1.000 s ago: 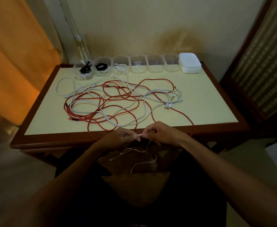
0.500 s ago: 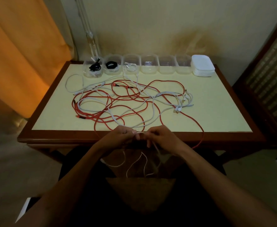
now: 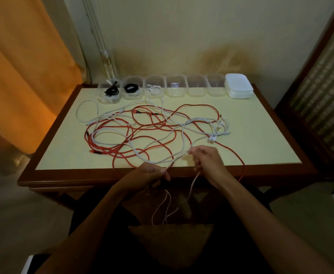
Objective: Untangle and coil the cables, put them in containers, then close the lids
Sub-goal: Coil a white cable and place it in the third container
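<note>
A tangle of red cables (image 3: 142,131) and white cables (image 3: 184,139) is spread over the middle of the table (image 3: 261,135). At the table's front edge my left hand (image 3: 150,174) pinches a thin white cable (image 3: 168,206) whose loops hang below the edge. To its right and farther in, over the table, my right hand (image 3: 206,159) grips the same cable where it comes out of the tangle. Several clear open containers (image 3: 176,88) line the back edge; the two leftmost hold coiled black cables (image 3: 131,88), the third a white one.
A stack of white lids (image 3: 239,87) stands at the back right, next to the containers. An orange curtain (image 3: 20,72) hangs to the left and a dark wooden cabinet (image 3: 320,80) stands to the right. One red cable droops over the front edge near my right wrist.
My hands were together at the front edge. The right hand has moved up and to the right over the table, drawing the white cable out; the left has stayed low.
</note>
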Available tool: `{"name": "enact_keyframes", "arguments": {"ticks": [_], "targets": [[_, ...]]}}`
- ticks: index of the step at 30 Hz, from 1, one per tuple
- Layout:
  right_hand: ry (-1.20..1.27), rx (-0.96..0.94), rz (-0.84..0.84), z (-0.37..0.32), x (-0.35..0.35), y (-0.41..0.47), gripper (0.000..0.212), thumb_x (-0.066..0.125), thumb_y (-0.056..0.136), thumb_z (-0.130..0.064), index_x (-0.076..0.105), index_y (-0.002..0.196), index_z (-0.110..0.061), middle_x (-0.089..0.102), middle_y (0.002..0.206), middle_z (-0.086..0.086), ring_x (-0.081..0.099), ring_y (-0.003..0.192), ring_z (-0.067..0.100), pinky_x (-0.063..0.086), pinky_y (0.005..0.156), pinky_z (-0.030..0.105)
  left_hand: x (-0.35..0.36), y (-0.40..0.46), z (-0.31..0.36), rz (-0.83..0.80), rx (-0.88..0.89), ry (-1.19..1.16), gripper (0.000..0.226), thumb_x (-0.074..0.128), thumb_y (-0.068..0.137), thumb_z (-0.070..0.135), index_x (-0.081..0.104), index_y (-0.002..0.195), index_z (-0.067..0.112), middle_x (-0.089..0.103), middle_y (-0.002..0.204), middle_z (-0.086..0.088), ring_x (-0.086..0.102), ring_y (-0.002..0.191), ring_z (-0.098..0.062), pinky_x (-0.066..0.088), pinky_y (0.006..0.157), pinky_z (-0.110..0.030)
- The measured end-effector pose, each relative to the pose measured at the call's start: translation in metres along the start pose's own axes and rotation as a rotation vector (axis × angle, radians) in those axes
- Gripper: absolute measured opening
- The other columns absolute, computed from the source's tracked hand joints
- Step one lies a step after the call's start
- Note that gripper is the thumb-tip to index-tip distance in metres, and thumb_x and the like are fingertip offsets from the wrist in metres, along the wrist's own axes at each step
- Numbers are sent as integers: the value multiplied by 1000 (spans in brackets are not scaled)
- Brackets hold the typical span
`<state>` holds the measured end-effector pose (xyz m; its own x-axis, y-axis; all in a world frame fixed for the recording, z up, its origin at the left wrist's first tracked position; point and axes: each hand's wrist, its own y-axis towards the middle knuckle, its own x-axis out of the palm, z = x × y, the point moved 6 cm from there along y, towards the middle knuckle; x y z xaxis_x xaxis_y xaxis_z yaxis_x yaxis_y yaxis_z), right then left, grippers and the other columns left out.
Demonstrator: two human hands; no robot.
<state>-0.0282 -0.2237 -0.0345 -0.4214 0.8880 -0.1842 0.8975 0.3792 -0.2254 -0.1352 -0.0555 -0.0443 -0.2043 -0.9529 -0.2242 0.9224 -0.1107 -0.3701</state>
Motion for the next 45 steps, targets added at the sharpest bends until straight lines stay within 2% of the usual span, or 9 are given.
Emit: {"name": "enact_keyframes", "arguments": {"ticks": [3,6,9,14,20,29,36,41,45], "targets": [[-278,-108,71,-1,-8,6,18,53,100,-16,71,99,-12,64,83,-2,61,74,16,51,64,24,-13,-8,-9,61,24,-164,36,39,104,22,70,86,17,49,65,-13,47,55,-15,44,53,-25],[-525,-205,-261,-1,22,-1,30,58,98,-24,62,128,-22,64,112,-5,62,102,13,52,88,30,-19,-11,-17,43,25,-392,36,36,103,18,66,86,11,39,60,-2,37,50,-13,36,47,-22],[-476,-217,-461,7,48,-9,38,61,96,-35,56,134,-31,64,118,-6,65,102,11,54,91,33,-15,-11,-8,-39,134,-507,49,32,103,19,66,68,24,36,60,1,29,50,-12,26,50,-27],[-349,-364,-348,-7,52,-13,28,52,102,-25,70,92,-6,68,75,7,65,72,14,53,74,31,-4,-11,3,-144,181,-717,31,38,97,20,68,94,12,45,65,-2,43,58,-15,40,60,-29],[-183,-150,-123,6,36,4,30,49,103,-20,72,95,-2,59,58,7,54,45,15,46,50,24,12,-14,7,-238,214,-667,32,46,94,2,57,123,-5,67,108,-18,62,111,-34,52,92,-38],[-228,-12,-368,32,58,-13,28,48,104,-25,66,84,-17,52,55,2,44,45,10,34,44,19,4,-7,8,34,227,-877,46,55,88,9,45,133,4,64,87,-8,65,86,-21,55,83,-33],[-360,-39,-672,33,91,-50,32,46,104,-33,68,111,-11,52,59,-1,46,48,7,38,50,18,-6,2,-2,290,262,-1075,11,42,97,3,53,101,3,63,86,-7,66,84,-18,56,81,-30],[-328,-30,-806,13,79,-72,31,49,104,-29,68,102,-4,52,57,-3,46,48,9,39,51,21,-41,-13,-22,651,185,-564,17,45,98,-1,61,102,0,73,93,-8,71,95,-21,58,79,-32],[-125,-41,-678,-11,57,-62,29,46,104,-25,69,102,-8,42,57,-1,35,50,12,30,48,21,-35,-19,-21,438,194,-125,19,50,94,-3,66,87,5,73,89,-4,71,86,-16,56,76,-31]]}}
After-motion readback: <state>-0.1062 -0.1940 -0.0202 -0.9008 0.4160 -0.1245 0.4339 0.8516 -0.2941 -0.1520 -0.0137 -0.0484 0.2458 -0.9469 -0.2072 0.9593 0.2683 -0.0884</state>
